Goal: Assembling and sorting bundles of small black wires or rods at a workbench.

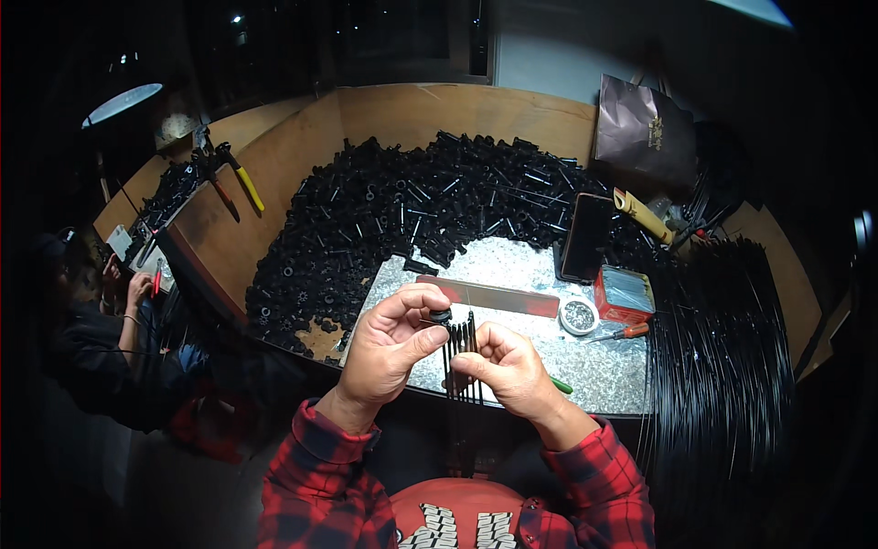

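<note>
In front of my chest, above the near edge of a speckled light slab [498, 261], my two hands are close together. A small round black part [441, 316] is pinched between the thumb and fingers of my left hand [389, 352]. My right hand [514, 373] grips several thin black rods [450, 366], which hang downward side by side. Their upper ends stand up beside the round part; whether they touch it I cannot tell. Behind my hands a long, flat, reddish-brown bar [494, 296] lies across the slab.
A big heap of black parts [393, 206] lies behind wooden boards. Rightward are an upright phone [586, 236], a white dish of small pieces [578, 316], a red box [625, 293], a screwdriver [631, 331] and many long black rods [722, 357]. At left, a co-worker's hand [139, 289] holds something red.
</note>
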The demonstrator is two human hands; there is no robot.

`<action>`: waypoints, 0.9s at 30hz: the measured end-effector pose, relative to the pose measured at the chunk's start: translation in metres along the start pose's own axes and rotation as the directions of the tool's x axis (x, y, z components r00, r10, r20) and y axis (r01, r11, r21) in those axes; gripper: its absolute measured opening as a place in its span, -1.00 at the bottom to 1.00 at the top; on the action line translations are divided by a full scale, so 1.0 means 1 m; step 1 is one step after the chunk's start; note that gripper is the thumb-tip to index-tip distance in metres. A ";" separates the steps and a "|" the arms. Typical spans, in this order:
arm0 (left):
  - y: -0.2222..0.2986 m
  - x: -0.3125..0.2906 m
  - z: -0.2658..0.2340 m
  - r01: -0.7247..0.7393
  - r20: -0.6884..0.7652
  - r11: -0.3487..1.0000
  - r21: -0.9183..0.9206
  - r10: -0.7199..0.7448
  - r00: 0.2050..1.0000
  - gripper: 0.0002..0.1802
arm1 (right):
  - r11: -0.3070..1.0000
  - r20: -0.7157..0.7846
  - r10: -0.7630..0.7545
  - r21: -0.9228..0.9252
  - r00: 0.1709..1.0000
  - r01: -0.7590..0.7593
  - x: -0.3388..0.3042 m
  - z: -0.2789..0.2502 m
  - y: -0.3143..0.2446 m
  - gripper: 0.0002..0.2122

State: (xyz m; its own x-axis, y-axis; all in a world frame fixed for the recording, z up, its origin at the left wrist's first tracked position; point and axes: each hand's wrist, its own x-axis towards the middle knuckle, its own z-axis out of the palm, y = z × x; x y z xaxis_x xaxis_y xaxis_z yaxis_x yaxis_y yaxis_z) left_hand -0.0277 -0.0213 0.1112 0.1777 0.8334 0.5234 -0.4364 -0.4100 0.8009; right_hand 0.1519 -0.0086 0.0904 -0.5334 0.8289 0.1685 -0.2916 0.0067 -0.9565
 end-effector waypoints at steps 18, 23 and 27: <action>0.000 -0.001 0.009 0.000 -0.047 0.996 0.093 0.004 0.999 -0.75 | 0.995 0.109 0.014 -0.096 0.994 -0.003 0.000 -0.001 0.003 -0.83; -0.005 -0.001 0.006 -0.044 -0.004 0.998 0.036 0.044 0.999 -0.78 | 1.000 0.144 0.009 -0.017 0.990 -0.006 0.002 -0.003 0.003 -0.84; -0.006 -0.002 0.005 -0.051 -0.004 0.998 -0.021 0.051 0.999 -0.82 | 0.993 0.208 0.043 0.098 0.977 -0.065 0.002 -0.006 0.002 -0.86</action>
State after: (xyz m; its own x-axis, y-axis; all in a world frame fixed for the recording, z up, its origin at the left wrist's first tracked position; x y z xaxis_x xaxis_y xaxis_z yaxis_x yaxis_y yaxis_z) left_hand -0.0208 -0.0224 0.1065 0.1518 0.8127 0.5625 -0.4630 -0.4443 0.7669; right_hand 0.1547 -0.0040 0.0872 -0.6989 0.6940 0.1727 -0.3328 -0.1019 -0.9375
